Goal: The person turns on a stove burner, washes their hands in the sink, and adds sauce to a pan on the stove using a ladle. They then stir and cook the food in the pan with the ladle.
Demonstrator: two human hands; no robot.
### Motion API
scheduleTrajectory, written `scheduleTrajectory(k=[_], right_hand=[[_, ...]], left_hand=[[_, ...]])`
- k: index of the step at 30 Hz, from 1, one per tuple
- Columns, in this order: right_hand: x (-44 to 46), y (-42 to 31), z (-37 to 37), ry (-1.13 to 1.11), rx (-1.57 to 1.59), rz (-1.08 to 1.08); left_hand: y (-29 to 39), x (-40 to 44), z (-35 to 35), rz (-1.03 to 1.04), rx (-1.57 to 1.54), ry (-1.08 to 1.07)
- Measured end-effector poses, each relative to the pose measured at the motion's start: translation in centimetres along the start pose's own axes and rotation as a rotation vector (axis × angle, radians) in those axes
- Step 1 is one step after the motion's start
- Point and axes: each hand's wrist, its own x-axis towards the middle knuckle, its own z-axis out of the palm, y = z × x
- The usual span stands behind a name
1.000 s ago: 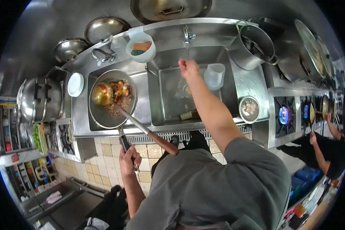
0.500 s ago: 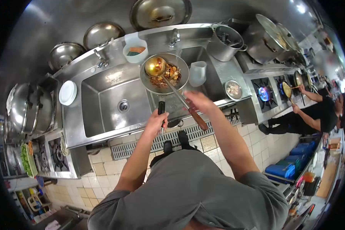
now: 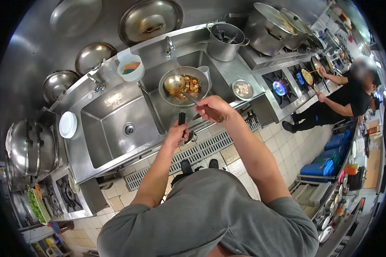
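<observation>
My left hand is closed round the black handle of a wok. The wok hangs over the right sink basin, near the running tap. Browned food pieces lie in liquid inside it. My right hand grips the wooden handle of a metal ladle. The ladle's bowl sits in the left part of the wok, touching the food. Behind the wok's right rim, a translucent pitcher is partly hidden.
A white container with sponges stands on the sink's back ledge. Stacked white lids lie at left. At right are a tall pot, a small bowl and a lit burner. A co-worker handles another pan.
My right hand, open and blurred beside the ladle before, now holds its handle. The wok is farther over the right basin, closer to the tap. The view has shifted.
</observation>
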Motion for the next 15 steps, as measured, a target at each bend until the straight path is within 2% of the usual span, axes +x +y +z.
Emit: scheduleTrajectory(k=[2, 4, 8, 10, 11, 13, 14, 15], right_hand=[[0.4, -0.7, -0.3, -0.043, 0.019, 0.047], [0.8, -1.1, -0.4, -0.045, 0.023, -0.001], [2.5, -1.7, -1.3, -0.134, 0.043, 0.101], [3.1, -1.6, -0.8, -0.051, -0.289, -0.110], [2.9, -1.6, -0.5, -0.051, -0.288, -0.109], [2.1, -1.6, 0.2, 0.168, -0.791, -0.270], [1.7, -1.7, 0.4, 0.168, -0.789, -0.268], [1.2, -2.0, 0.6, 0.214, -0.975, -0.304]], left_hand=[[0.5, -0.9, 0.5, 0.001, -0.014, 0.019], [0.8, -1.1, 0.6, 0.000, -0.027, 0.033], [1.6, -1.1, -0.1, 0.026, -0.033, 0.048], [2.2, -1.0, -0.2, 0.037, -0.033, 0.065], [2.5, -0.9, -0.4, 0.051, -0.023, 0.072], [3.1, -0.9, -0.7, 0.062, -0.013, 0.082], [3.5, -1.1, -0.7, 0.062, 0.006, 0.086], [3.9, -1.3, -0.7, 0.063, 0.025, 0.089]])
